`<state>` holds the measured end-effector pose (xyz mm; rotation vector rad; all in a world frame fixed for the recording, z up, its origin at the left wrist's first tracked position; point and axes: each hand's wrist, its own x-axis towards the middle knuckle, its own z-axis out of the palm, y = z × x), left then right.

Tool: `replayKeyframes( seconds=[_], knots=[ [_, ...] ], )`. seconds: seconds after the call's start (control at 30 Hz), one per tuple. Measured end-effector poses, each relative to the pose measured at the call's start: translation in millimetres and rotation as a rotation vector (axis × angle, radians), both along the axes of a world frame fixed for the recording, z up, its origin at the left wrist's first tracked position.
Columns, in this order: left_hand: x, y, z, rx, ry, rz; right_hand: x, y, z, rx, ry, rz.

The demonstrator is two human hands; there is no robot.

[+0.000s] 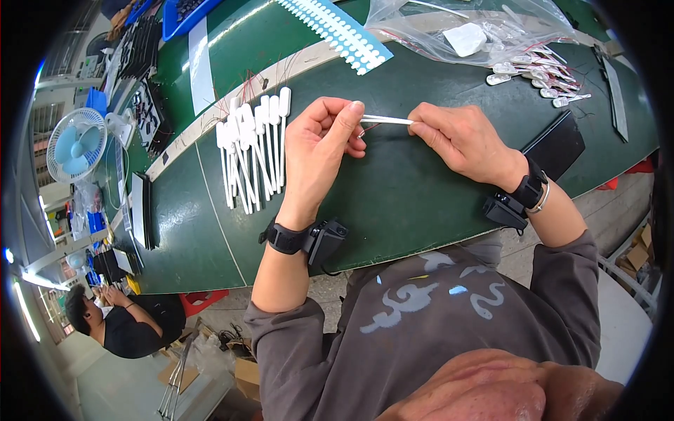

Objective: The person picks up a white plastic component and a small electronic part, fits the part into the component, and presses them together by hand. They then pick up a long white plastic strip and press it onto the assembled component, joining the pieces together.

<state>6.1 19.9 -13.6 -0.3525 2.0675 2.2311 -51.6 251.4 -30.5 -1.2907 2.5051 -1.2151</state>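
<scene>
Between my two hands, above the green table (pixel 393 203), stretches a thin white plastic stick (pixel 388 120). My left hand (pixel 323 137) pinches its left end between thumb and fingers, covering that end. A fine red wire shows just below, close to the left fingertips. At the other end, my right hand (pixel 460 140) grips the stick with thumb and forefinger, its fingers curled. Left of my left hand lies a group of white sticks with wide rounded heads (pixel 254 147), several red wires trailing from their far ends.
A clear plastic bag (pixel 428 35) and a heap of white wired pieces (pixel 540 74) lie at far right. A blue sheet with white tabs (pixel 340 31) is at the back. A black flat case (pixel 558 144) sits beyond my right wrist. Another person (pixel 137 323) sits at left.
</scene>
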Motion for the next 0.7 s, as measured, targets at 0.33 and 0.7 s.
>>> replayKeyframes(
  seconds=[0.33,0.7],
  knots=[
    [2,1,-2,-0.002,0.037,-0.011,0,0,9,0.085,-0.112,0.019],
    [4,10,2,0.018,0.115,-0.022,0,-1,0,-0.014,-0.031,0.006]
  ],
)
